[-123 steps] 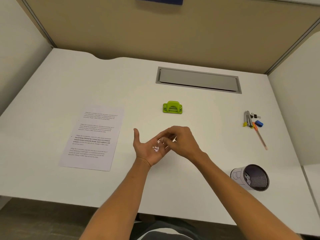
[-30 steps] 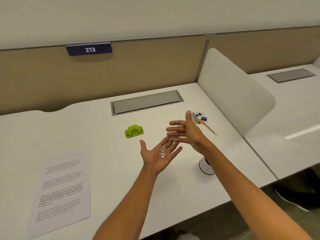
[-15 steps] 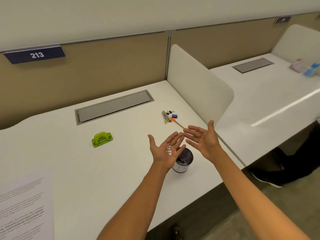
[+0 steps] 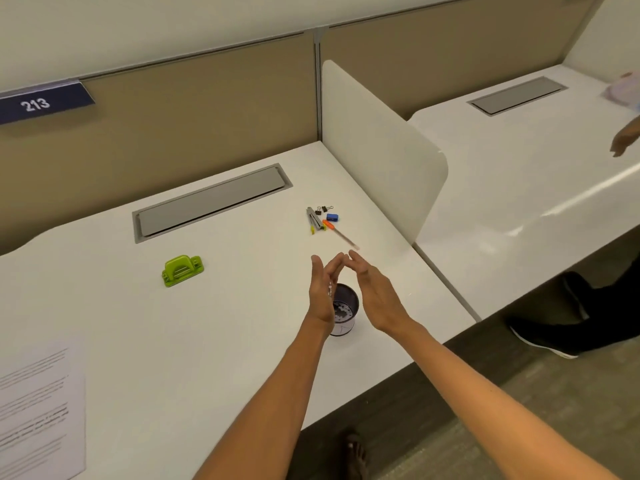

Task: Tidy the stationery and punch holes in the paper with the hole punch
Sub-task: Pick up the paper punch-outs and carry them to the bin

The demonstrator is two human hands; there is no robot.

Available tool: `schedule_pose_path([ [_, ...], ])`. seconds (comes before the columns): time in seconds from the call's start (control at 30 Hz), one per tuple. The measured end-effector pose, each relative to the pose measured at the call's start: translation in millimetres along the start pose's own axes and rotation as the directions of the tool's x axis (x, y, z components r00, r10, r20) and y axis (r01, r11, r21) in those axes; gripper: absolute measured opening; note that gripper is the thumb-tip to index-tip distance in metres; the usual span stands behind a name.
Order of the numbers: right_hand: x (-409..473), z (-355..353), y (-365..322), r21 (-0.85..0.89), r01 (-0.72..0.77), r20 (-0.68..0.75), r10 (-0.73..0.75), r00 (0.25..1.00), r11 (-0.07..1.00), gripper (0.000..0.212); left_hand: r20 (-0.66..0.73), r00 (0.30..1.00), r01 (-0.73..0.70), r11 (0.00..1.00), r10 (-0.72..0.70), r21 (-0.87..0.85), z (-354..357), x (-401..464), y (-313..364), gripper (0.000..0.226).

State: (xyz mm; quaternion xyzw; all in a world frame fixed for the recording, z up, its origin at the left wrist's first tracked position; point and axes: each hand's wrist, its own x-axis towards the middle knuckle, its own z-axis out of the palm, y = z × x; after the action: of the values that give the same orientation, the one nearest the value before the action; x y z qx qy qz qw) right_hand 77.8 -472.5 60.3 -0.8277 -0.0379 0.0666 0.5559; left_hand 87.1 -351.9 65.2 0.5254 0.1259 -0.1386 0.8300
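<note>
A person's left hand (image 4: 320, 299) and right hand (image 4: 375, 294) meet fingertip to fingertip above a small dark pen cup (image 4: 343, 311) near the front edge of a white table (image 4: 214, 341). Both hands are released, fingers straight; the left palm is tipped on edge, with tiny white paper dots (image 4: 330, 289) clinging to it and more lying at the bottom of the cup. The green hole punch (image 4: 182, 270) stands toward the middle of the table, well apart from the hands. The printed paper (image 4: 38, 410) lies flat at the front left corner. Near the right edge, by the white divider (image 4: 381, 150), sits a cluster of stationery: a stapler (image 4: 313, 220), a black binder clip (image 4: 326, 208), a blue eraser (image 4: 332, 217) and an orange-capped pen (image 4: 337, 232). A grey cable hatch (image 4: 211, 202) runs along the back edge.
</note>
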Motion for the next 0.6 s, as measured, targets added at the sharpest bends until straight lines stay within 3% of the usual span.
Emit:
schedule_pose_path([
  [0.1,-6.9,5.7,6.8,-0.150,0.112,0.102,-0.097,0.990,0.982,0.070,-0.013,1.000,-0.013,0.999,0.013,0.035,3.8,-3.2,-3.4,0.084],
  [0.2,-17.8,23.2,15.7,-0.294,0.268,0.225,-0.206,0.952,0.917,0.077,-0.018,1.000,-0.006,0.999,0.006,-0.039,5.3,-2.4,-7.0,0.068],
  [0.3,-27.4,33.8,27.1,-0.372,0.233,0.273,-0.134,0.953,0.899,0.077,-0.039,0.999,-0.014,0.999,0.013,-0.036,3.9,-2.0,-6.6,0.067],
  [0.4,-29.7,27.6,30.5,-0.440,0.176,0.231,-0.079,0.970,0.881,0.080,-0.053,0.998,-0.034,0.999,0.033,-0.001,2.4,-4.1,-0.5,0.083],
  [0.5,-22.4,24.4,16.0,-0.426,0.315,0.217,-0.243,0.946,0.848,0.077,-0.025,1.000,-0.018,0.998,0.017,-0.065,2.4,-5.2,3.1,0.095],
  [0.6,-21.2,29.3,10.5,-0.521,0.458,0.277,-0.365,0.889,0.721,0.076,-0.047,0.999,-0.024,0.994,0.019,-0.106,3.0,-6.2,5.0,0.097],
])
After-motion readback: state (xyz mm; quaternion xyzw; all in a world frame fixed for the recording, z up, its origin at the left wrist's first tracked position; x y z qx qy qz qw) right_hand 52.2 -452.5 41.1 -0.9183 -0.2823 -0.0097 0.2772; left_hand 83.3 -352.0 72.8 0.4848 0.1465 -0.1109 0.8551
